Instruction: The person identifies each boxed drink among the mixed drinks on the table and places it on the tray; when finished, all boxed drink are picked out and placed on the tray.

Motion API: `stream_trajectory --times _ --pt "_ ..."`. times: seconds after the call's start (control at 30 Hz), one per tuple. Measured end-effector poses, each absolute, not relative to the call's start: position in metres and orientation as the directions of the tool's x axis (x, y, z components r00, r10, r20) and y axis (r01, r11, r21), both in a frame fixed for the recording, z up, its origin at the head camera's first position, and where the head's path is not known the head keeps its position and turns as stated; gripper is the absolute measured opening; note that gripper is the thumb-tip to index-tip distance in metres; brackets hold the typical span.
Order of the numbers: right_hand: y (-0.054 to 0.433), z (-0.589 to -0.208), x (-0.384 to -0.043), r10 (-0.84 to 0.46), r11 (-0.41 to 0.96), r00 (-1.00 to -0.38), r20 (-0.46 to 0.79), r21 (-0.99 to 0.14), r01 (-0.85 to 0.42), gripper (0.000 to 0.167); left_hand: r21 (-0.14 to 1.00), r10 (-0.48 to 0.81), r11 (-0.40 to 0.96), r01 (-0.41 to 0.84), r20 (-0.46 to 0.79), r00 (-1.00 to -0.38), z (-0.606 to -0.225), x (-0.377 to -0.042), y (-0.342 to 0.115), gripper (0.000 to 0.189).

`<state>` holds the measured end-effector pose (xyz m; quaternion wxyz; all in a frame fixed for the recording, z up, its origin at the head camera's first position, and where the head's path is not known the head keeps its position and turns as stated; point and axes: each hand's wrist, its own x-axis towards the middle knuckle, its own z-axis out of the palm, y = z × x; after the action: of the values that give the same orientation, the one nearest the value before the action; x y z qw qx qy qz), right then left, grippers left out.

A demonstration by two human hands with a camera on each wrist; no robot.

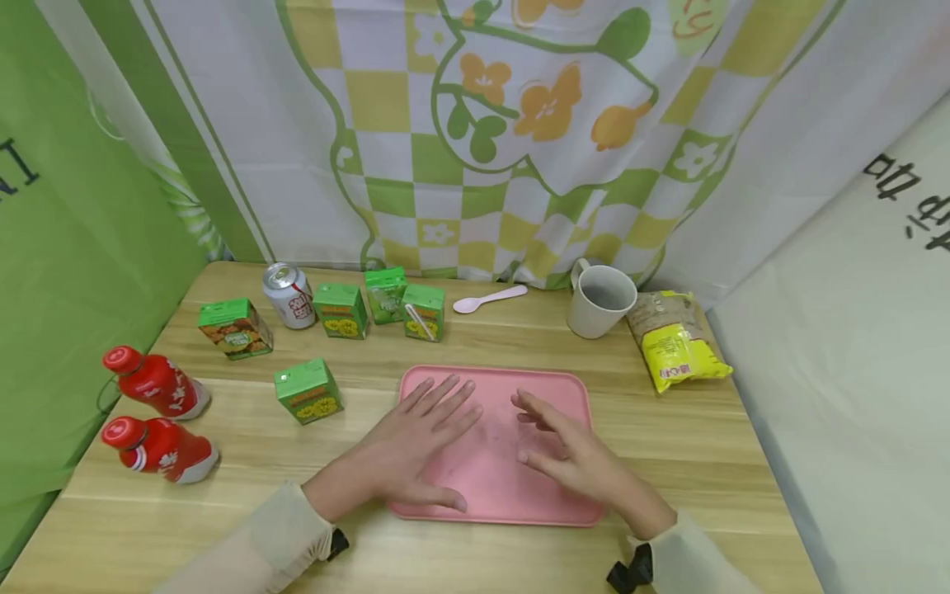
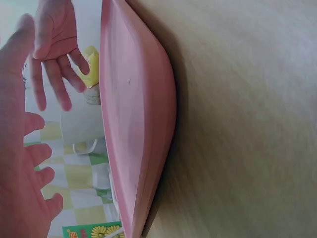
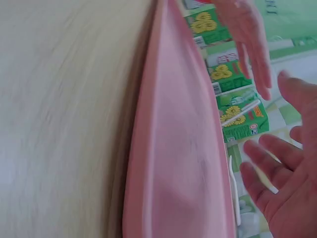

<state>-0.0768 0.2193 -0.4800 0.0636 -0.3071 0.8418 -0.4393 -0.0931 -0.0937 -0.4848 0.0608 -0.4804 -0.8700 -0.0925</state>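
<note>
Over the left part of a pink tray [image 1: 490,495], my left hand [image 1: 416,441] is held with fingers spread and nothing in it. My right hand [image 1: 567,454] hovers above the tray's right side, its fingers loosely bent and holding nothing. In both wrist views a gap shows between the hands and the tray [image 2: 124,99]. Nearest to the left hand stands a green juice box [image 1: 308,392] with yellow flowers on it. The left wrist view also shows the right hand [image 2: 57,44] with its palm turned toward the camera.
Two red bottles [image 1: 159,384] stand at the left edge. Behind are a boxed drink [image 1: 236,330], a silver can [image 1: 289,297] and several green juice boxes [image 1: 341,312]. A pink spoon [image 1: 490,299], a white mug [image 1: 599,304] and a yellow snack bag [image 1: 679,342] lie toward the back right.
</note>
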Motion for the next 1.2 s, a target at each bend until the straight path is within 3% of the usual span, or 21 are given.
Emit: stream_trajectory --times 0.13,0.27,0.4,0.7,1.03,1.2 --pt "0.218 -0.478 -0.078 -0.502 0.213 -0.837 0.216 -0.908 -0.361 0.078 0.176 0.796 0.505 0.845 0.284 -0.535 -0.484 -0.094 -0.095 0.11" --pt "0.226 -0.479 -0.078 -0.442 0.135 -0.873 0.203 -0.948 -0.289 0.078 0.251 0.728 0.502 0.827 0.392 -0.562 -0.483 -0.093 -0.1 0.1" --pt "0.241 -0.489 -0.077 -0.362 0.169 -0.908 0.212 -0.943 -0.288 0.078 0.334 0.635 0.513 0.79 0.472 -0.612 -0.478 -0.092 -0.109 0.087" --pt "0.273 -0.503 -0.067 -0.198 0.36 -0.966 0.163 -0.905 -0.227 0.073 0.449 0.461 0.584 0.677 0.502 -0.731 -0.465 -0.094 -0.142 0.068" --pt "0.289 -0.513 -0.064 -0.162 0.401 -0.976 0.147 -0.894 -0.202 0.077 0.484 0.261 0.625 0.612 0.61 -0.748 -0.452 -0.096 -0.184 0.062" --pt "0.292 -0.513 -0.062 -0.15 0.39 -0.977 0.152 -0.899 -0.2 0.078 0.557 0.126 0.645 0.524 0.598 -0.791 -0.448 -0.098 -0.207 0.059"
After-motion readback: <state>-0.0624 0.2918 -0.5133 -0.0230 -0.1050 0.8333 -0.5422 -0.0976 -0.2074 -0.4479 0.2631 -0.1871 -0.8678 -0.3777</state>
